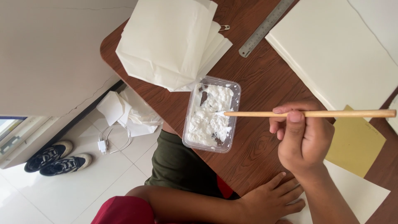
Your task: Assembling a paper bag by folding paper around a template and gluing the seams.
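Observation:
My right hand [304, 141] grips a long wooden stick [331, 113] and holds it level. The stick's tip, coated in white paste, rests in a clear plastic tub [232, 89] of white paste on the brown wooden table [257, 83]. My left hand [269, 201] lies flat on the table's near edge with its fingers spread and nothing in it, just below my right wrist. A stack of white folded paper bags [170, 41] sits beyond the tub.
A metal ruler [265, 29] and a safety pin [224, 28] lie near the bags. A large white sheet stack [340, 54], a tan sheet [356, 143] and a white sheet [360, 195] lie at right. On the tiled floor are crumpled paper [124, 110], a charger [103, 145] and shoes [56, 157].

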